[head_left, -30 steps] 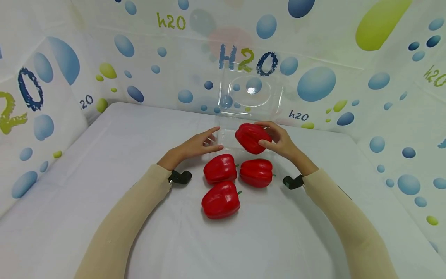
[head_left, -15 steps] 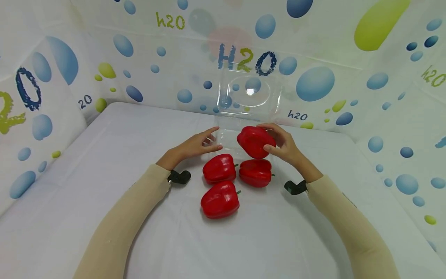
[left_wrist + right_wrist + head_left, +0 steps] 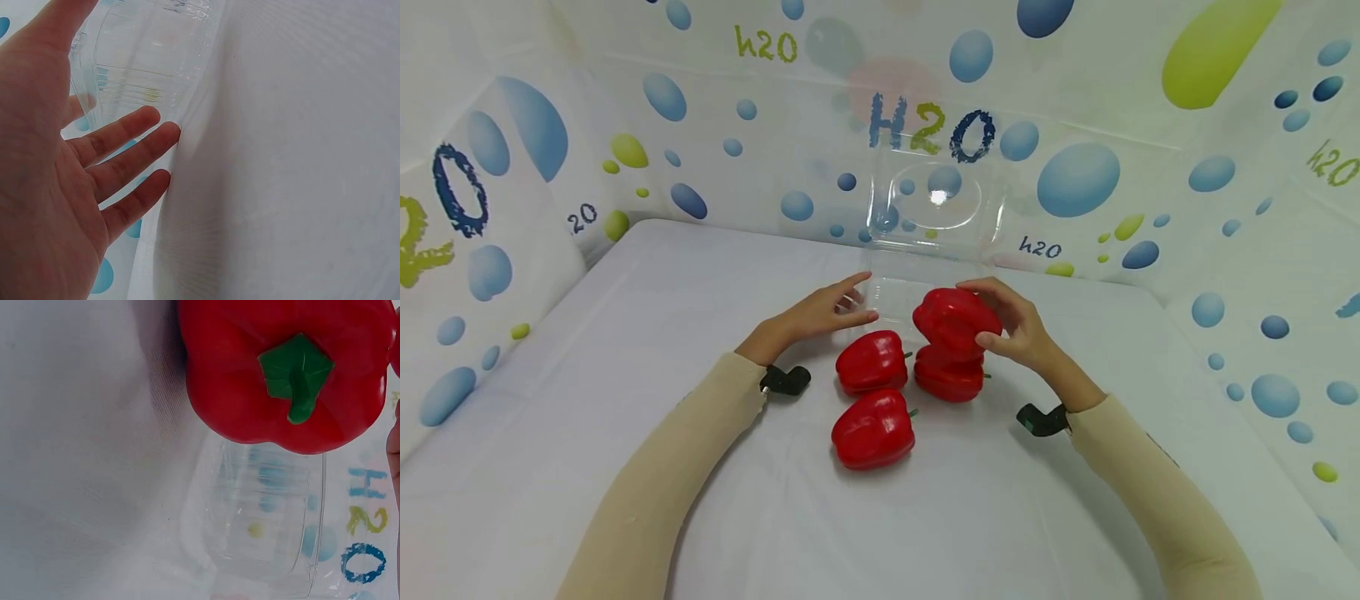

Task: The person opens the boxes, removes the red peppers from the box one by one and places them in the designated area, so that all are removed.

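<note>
My right hand [image 3: 1024, 333] holds a glossy red bell pepper [image 3: 953, 317] between thumb and fingers. That pepper overlaps a second bell pepper [image 3: 949, 382] lying on the table; whether they touch is unclear. In the right wrist view, the lying pepper [image 3: 237, 375] shows its green stem, while the fingers [image 3: 395, 447] appear only at the right edge. Two more bell peppers lie to the left, one farther back [image 3: 872, 362] and one nearer [image 3: 874, 429]. Beside the left side of a clear plastic clamshell container [image 3: 891, 296], my left hand [image 3: 812, 312] has its fingers extended and holds nothing.
The container's lid [image 3: 936, 204] stands raised against the patterned backdrop [image 3: 760, 167]. A white cloth [image 3: 985, 508] covers the table. Black wrist cameras [image 3: 786, 381] jut inward from both sleeves.
My right hand has brought its bell pepper nearer to me and slightly right, from over the container to above the right-hand pepper on the table. My left hand keeps its place.
</note>
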A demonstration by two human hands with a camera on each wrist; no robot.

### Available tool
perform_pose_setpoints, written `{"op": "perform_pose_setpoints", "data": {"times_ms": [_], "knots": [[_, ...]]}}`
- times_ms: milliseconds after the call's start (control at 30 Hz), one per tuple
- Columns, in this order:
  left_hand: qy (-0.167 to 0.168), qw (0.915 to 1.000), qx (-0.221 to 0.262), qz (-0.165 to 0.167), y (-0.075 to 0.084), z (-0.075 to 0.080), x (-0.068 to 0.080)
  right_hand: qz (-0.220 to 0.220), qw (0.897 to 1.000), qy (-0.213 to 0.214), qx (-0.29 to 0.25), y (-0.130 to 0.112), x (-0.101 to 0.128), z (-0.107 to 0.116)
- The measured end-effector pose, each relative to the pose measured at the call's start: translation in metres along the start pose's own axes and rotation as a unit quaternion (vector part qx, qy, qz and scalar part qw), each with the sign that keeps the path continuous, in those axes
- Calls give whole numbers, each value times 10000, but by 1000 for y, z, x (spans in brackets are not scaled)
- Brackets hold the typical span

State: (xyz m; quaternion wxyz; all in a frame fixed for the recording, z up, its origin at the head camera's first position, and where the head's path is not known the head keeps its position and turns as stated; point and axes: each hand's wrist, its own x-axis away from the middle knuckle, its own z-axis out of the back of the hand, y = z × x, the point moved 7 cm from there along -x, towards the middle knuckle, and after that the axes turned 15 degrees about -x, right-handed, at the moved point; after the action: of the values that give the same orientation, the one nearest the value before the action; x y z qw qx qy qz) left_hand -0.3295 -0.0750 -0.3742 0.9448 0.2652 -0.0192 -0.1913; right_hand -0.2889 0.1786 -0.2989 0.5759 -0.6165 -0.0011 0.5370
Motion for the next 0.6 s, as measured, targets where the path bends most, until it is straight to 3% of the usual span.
{"op": "perform_pose_setpoints", "data": {"times_ms": [600], "knots": [[-34, 10000, -25, 10, -1, 1, 1, 289, 9992, -230, -143, -12, 20, -13]]}}
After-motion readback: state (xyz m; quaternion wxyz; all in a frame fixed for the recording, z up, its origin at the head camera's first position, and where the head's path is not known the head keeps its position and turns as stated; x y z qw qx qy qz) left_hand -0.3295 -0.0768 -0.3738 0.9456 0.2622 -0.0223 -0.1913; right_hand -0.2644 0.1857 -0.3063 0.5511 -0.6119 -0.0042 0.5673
